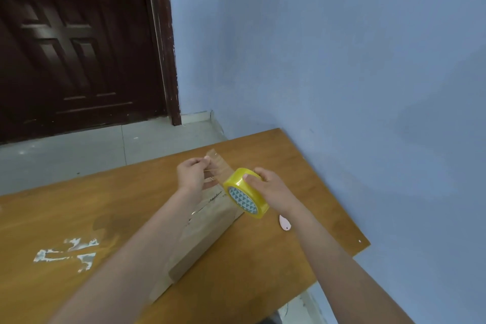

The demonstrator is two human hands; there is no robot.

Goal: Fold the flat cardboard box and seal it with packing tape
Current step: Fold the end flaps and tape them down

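While the right hand grips the tape roll and the left hand pinches its free end above the box on the desk, keep the strip taut and centred over the seam.

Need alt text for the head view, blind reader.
Right hand grips a yellow tape roll while the left hand pinches its pulled-out end above a folded cardboard box on a wooden table. Behind: blue wall, dark door.

Wooden table (cardboard box, pink cutter)
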